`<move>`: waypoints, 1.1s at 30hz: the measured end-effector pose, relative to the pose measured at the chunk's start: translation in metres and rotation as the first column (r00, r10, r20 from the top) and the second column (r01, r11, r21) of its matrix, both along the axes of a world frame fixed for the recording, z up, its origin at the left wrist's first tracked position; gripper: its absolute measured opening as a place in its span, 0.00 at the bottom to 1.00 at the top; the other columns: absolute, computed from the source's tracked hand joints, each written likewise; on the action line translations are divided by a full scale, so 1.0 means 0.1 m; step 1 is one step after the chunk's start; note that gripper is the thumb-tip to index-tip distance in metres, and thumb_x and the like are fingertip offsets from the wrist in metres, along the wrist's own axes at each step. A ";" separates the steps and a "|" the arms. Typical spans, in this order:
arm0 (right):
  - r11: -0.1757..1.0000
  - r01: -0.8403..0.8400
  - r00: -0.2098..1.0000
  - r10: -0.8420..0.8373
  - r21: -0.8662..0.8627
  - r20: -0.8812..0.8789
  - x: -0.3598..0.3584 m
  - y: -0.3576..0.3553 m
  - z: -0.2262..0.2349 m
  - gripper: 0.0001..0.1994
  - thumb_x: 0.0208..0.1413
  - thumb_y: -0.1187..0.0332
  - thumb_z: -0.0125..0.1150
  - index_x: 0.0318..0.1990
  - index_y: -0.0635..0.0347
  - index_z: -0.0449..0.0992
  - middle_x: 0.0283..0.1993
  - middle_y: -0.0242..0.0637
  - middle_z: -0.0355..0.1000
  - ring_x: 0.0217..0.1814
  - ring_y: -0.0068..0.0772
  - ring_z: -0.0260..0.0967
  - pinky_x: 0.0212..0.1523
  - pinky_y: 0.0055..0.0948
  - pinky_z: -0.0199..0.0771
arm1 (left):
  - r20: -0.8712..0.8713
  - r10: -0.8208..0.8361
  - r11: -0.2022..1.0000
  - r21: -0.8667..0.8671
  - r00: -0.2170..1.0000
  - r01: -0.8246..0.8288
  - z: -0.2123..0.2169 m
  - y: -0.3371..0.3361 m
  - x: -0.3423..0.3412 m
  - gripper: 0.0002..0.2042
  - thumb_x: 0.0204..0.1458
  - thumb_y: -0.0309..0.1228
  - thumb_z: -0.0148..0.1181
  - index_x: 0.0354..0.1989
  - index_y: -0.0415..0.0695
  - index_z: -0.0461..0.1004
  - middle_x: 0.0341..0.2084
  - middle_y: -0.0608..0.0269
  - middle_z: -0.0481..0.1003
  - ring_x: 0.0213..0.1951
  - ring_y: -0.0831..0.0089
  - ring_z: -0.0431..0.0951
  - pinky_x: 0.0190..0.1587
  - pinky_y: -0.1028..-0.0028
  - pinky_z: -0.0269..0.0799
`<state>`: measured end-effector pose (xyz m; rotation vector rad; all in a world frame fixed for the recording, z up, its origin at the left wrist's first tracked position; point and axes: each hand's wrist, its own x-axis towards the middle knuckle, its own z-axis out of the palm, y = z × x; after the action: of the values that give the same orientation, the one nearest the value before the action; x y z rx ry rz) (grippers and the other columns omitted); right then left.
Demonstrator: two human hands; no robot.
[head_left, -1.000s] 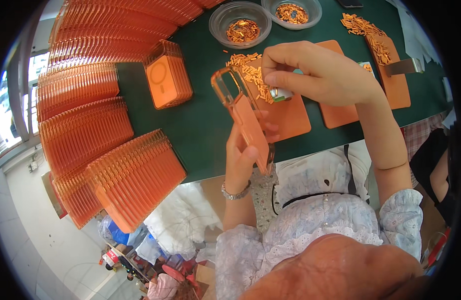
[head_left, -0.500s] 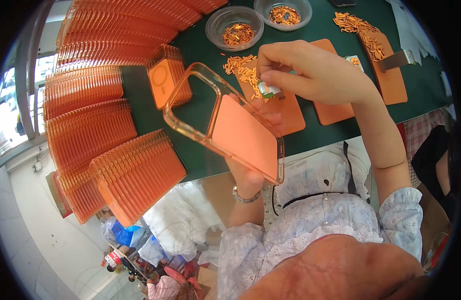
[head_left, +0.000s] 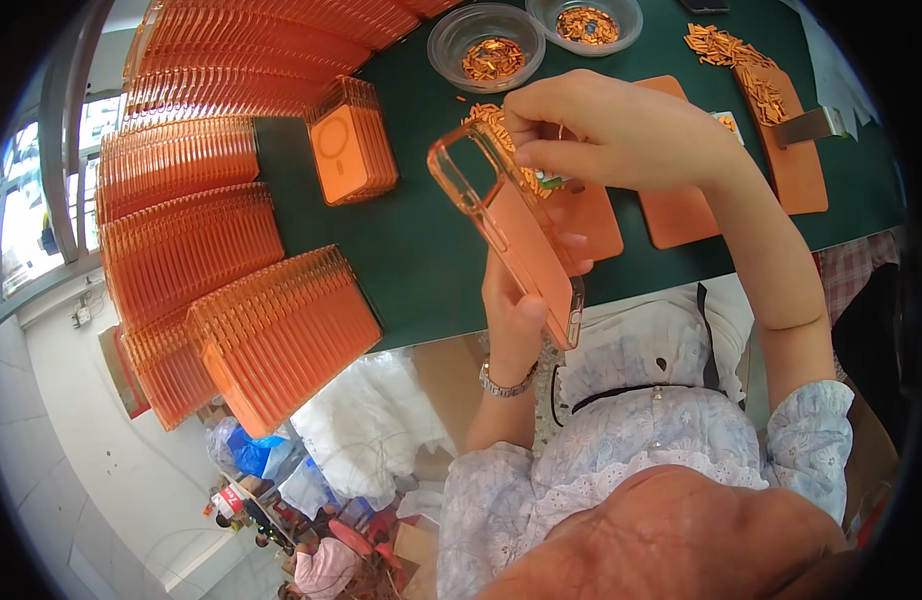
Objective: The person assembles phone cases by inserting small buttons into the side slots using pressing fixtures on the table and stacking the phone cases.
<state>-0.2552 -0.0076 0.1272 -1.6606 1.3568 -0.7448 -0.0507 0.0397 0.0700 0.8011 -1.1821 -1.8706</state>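
Note:
A clear orange phone case (head_left: 531,255) with a peach back panel is tilted nearly edge-on in my left hand (head_left: 513,315), whose fingers and thumb wrap its lower sides. My right hand (head_left: 621,130) hovers at the case's far side, thumb and forefinger pinched together. Whatever they hold, if anything, is hidden. Just under those fingertips shows a small green and white piece (head_left: 551,182); I cannot tell whether I touch it. Small orange strips (head_left: 489,122) lie heaped behind the case, partly on an orange panel (head_left: 593,225).
Rows of orange cases (head_left: 281,330) line the left, with a short stack (head_left: 353,145) nearer the middle. Two clear bowls (head_left: 486,75) of metallic orange pieces stand at the back. More strips (head_left: 721,45) and an orange panel with a metal blade (head_left: 811,128) are at right.
My left hand has brought the case rightward and turned it more edge-on, its upper end now close to my right fingertips. My right hand stays pinched and has barely moved.

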 end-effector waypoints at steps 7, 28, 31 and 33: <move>0.985 -0.029 0.997 0.040 -0.170 0.062 -0.03 0.06 -0.07 0.10 0.56 0.66 0.55 0.28 0.63 0.67 0.25 0.30 0.65 0.29 0.21 0.61 0.31 0.21 0.62 | -0.004 -0.101 0.986 0.130 0.995 0.100 -0.11 -0.02 0.04 0.51 0.41 0.60 0.64 0.65 0.36 0.50 0.51 0.53 0.67 0.45 0.67 0.75 0.39 0.70 0.80; 0.911 0.365 0.660 -0.398 0.192 0.637 0.30 0.07 -0.42 0.15 0.57 0.70 0.59 0.24 0.55 0.58 0.23 0.21 0.56 0.25 0.09 0.50 0.24 0.15 0.50 | 0.064 -0.299 0.891 0.377 0.952 0.254 -0.10 -0.14 0.00 0.55 0.39 0.42 0.72 0.70 0.40 0.38 0.55 0.58 0.62 0.47 0.71 0.71 0.43 0.74 0.74; 0.921 0.342 0.669 -0.377 0.185 0.640 0.29 0.06 -0.46 0.15 0.58 0.74 0.54 0.23 0.55 0.56 0.24 0.22 0.55 0.26 0.11 0.48 0.26 0.17 0.49 | 0.093 -0.338 0.881 0.383 0.937 0.280 -0.05 -0.18 -0.03 0.55 0.38 0.39 0.72 0.70 0.41 0.37 0.57 0.56 0.61 0.53 0.67 0.70 0.43 0.73 0.75; 0.923 0.354 0.660 -0.360 0.149 0.659 0.30 0.07 -0.45 0.15 0.58 0.75 0.54 0.22 0.55 0.55 0.23 0.22 0.53 0.25 0.12 0.46 0.25 0.17 0.48 | 0.092 -0.350 0.872 0.395 0.932 0.288 0.02 -0.19 -0.03 0.55 0.38 0.37 0.72 0.70 0.41 0.37 0.57 0.55 0.61 0.55 0.65 0.70 0.43 0.73 0.75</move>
<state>-0.2249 -0.0010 0.0821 -0.9293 1.1278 -1.4156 -0.0538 0.0204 0.0725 1.0307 -1.1193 -2.3959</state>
